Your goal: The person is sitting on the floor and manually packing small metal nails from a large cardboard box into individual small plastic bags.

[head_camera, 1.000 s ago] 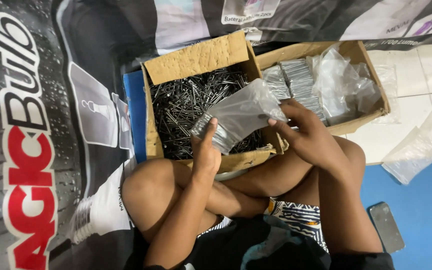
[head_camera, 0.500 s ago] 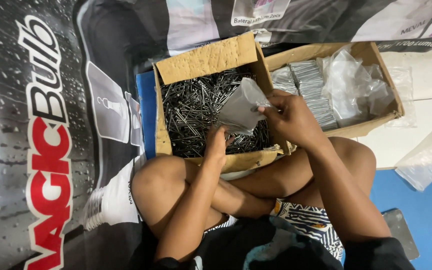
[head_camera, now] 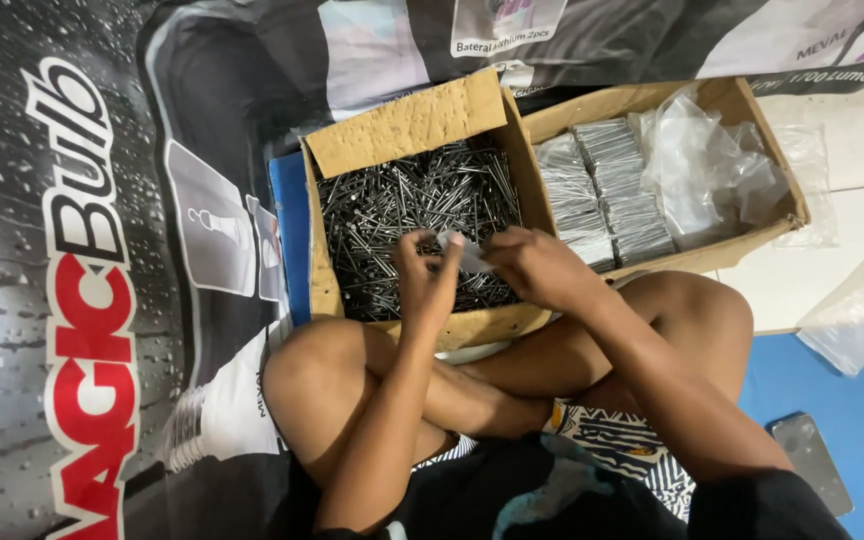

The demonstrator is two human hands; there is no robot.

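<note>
Two hands over the nail box (head_camera: 324,260): my left hand (head_camera: 425,278) and right hand (head_camera: 537,268) both pinch a small bag (head_camera: 470,256) between them, long axis nine-to-three, left slightly nearer the nails (head_camera: 392,215).

We note dull grey metal nails (head_camera: 402,215) filling a rough brown cardboard box (head_camera: 407,120). At 3 o'clock of it, second cardboard box (head_camera: 767,150), with shiny packed nail bundles (head_camera: 602,195) and crinkled clear plastic bags (head_camera: 697,160). Both hands (head_camera: 427,275) pinch thin glossy plastic (head_camera: 472,258). Underneath, slick printed banner (head_camera: 72,250).
</note>
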